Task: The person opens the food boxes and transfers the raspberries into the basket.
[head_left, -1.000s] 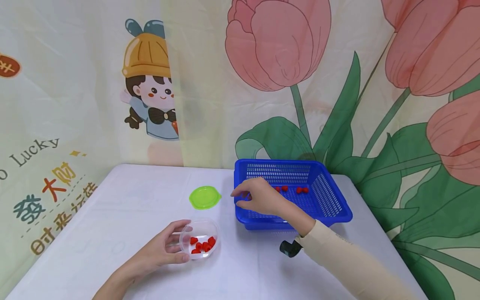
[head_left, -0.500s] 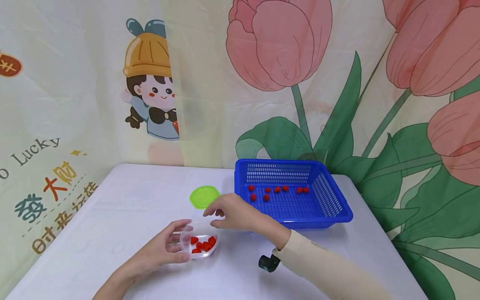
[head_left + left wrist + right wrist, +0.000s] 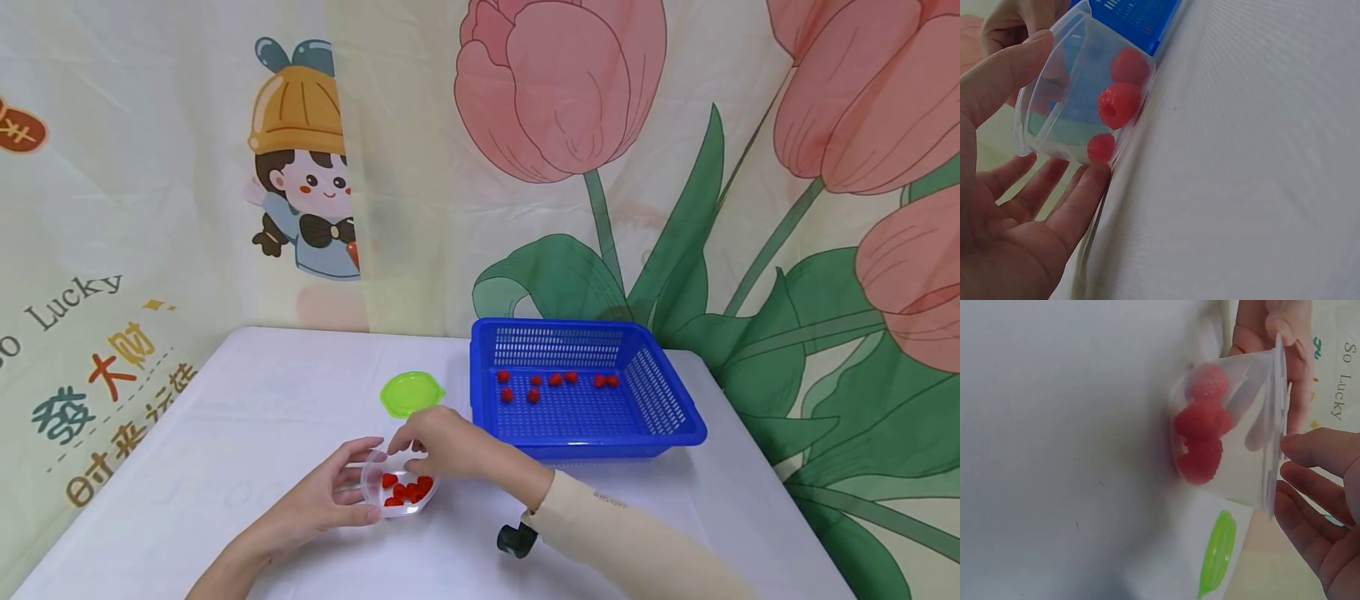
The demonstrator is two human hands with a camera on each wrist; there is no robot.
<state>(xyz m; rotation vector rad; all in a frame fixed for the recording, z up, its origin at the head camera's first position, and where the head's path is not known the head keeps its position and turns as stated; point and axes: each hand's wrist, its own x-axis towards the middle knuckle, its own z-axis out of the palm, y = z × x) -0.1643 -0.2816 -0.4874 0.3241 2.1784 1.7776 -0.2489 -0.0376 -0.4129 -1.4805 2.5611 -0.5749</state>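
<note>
My left hand [image 3: 335, 490] holds a small clear plastic cup [image 3: 1075, 56] on the table, thumb at one side of the rim and fingers at the other. Several red raspberries [image 3: 1204, 422] lie on the cup's floor. At the cup's mouth is my right hand [image 3: 450, 444], its bent thumb and fingers reaching over the rim from the right. In the right wrist view its fingertips are right at the rim, with no raspberry showing between them. Behind the cup, a bright green lid [image 3: 410, 393] lies flat.
A blue perforated basket [image 3: 600, 437] stands at the back right of the white-covered table [image 3: 247, 400], with several raspberries [image 3: 555, 379] on its floor. A printed curtain [image 3: 420, 167] hangs behind the table.
My right hand has moved from over the basket's left side leftward and down to the cup's mouth, uncovering raspberries in the basket. My left hand and the cup have stayed in place.
</note>
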